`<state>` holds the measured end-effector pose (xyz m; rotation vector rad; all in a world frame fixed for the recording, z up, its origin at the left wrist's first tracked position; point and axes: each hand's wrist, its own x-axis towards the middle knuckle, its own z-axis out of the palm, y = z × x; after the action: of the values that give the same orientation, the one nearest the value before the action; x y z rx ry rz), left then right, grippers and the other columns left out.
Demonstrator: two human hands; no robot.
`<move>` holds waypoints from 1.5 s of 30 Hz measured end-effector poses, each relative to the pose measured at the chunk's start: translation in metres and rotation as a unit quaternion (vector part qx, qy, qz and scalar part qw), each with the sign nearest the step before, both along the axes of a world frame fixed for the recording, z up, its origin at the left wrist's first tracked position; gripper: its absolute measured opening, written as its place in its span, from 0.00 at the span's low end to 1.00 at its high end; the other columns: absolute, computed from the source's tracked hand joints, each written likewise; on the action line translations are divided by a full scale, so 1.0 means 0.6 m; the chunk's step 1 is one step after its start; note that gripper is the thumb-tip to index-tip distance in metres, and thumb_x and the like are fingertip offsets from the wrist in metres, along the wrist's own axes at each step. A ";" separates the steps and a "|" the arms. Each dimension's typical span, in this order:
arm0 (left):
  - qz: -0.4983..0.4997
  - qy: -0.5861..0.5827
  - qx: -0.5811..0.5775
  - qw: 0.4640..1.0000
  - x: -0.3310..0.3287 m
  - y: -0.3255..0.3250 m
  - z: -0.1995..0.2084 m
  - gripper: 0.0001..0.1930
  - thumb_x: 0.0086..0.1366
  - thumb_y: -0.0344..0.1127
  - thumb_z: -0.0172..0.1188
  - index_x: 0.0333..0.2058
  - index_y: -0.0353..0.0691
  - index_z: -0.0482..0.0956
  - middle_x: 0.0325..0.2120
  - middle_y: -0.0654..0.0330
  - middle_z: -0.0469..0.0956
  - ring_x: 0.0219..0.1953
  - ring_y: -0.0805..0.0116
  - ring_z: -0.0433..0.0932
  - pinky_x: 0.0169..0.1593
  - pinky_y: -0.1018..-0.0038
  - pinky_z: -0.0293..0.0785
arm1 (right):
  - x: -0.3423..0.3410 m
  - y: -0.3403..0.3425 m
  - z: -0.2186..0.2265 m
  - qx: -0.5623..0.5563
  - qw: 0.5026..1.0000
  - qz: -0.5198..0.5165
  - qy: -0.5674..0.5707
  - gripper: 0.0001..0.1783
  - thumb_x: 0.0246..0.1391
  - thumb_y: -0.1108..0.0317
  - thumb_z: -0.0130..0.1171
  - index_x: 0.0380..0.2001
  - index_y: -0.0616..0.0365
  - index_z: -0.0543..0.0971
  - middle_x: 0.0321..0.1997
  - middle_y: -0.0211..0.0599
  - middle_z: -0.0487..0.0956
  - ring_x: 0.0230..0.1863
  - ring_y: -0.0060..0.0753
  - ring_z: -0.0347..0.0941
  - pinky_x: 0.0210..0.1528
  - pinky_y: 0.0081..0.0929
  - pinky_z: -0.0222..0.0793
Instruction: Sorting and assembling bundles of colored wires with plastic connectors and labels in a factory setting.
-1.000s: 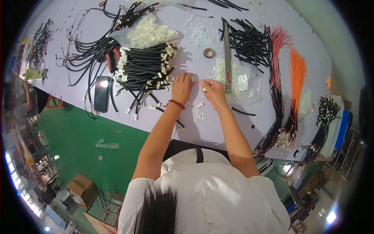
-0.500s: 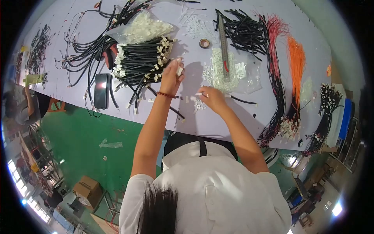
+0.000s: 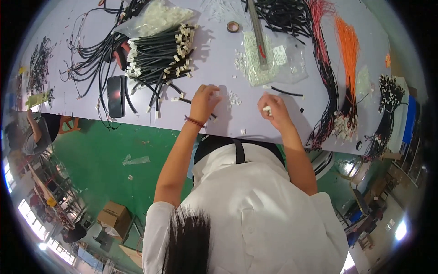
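My left hand (image 3: 203, 106) is over the near part of the table, its fingers bent and apart, with nothing visible in them. To its right, my right hand (image 3: 276, 112) is closed, a small white plastic connector (image 3: 268, 110) pinched in its fingers. Between the hands lies a small heap of white plastic pieces (image 3: 234, 98). A short black sleeved cable (image 3: 287, 92) with a white end lies just beyond my right hand. Beyond my left hand is a stacked pile of black sleeved cables (image 3: 157, 57) with white connectors at both ends.
A phone (image 3: 116, 97) lies left of the pile, by red-handled pliers (image 3: 120, 58). A steel ruler (image 3: 258, 34) rests on a bag of small white pieces (image 3: 255, 68). A tape roll (image 3: 232, 27) is nearby. Orange wires (image 3: 347, 59) and red-black wires (image 3: 323, 64) lie right.
My left hand has drawn back toward me from the cable pile, and the white piece in it no longer shows. My right hand has moved right, away from the small heap. The view has shifted.
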<state>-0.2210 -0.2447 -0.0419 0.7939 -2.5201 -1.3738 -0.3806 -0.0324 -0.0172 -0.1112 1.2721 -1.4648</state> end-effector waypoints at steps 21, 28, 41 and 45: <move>-0.025 0.017 -0.114 0.993 -0.016 -0.001 -0.031 0.14 0.57 0.29 0.53 0.43 0.38 0.70 0.34 0.51 0.74 0.34 0.55 0.74 0.37 0.66 0.72 | 0.082 0.021 -0.032 0.040 0.871 0.100 0.480 0.11 0.51 0.63 0.58 0.35 0.55 0.72 0.20 0.35 0.73 0.19 0.31 0.69 0.21 0.30 0.63; 0.125 0.054 0.639 0.757 -0.028 0.041 0.028 0.09 0.61 0.35 0.48 0.36 0.39 0.72 0.19 0.67 0.64 0.20 0.77 0.62 0.21 0.81 0.58 | 0.027 0.009 0.044 0.045 0.990 -0.129 0.024 0.13 0.53 0.61 0.59 0.37 0.58 0.73 0.20 0.26 0.70 0.14 0.09 0.54 0.13 0.10 0.43; 0.098 0.109 0.851 0.503 -0.097 0.201 0.038 0.17 0.69 0.45 0.40 0.43 0.40 0.72 0.42 0.55 0.74 0.47 0.61 0.73 0.50 0.65 0.70 | 0.030 0.031 0.121 0.007 0.989 -0.141 -0.037 0.10 0.54 0.63 0.57 0.34 0.59 0.73 0.23 0.27 0.71 0.19 0.13 0.61 0.15 0.13 0.52; 0.099 0.149 0.871 0.457 -0.124 0.221 0.077 0.20 0.69 0.46 0.41 0.49 0.38 0.69 0.46 0.54 0.73 0.51 0.60 0.70 0.53 0.62 0.68 | 0.008 0.038 0.132 -0.088 0.964 -0.249 0.019 0.13 0.58 0.60 0.52 0.40 0.56 0.71 0.21 0.27 0.70 0.16 0.13 0.60 0.15 0.11 0.49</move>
<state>-0.2956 -0.1121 0.0043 0.6630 0.1713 -3.1132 -0.3756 -0.0095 0.0623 0.0707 1.2514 -2.0160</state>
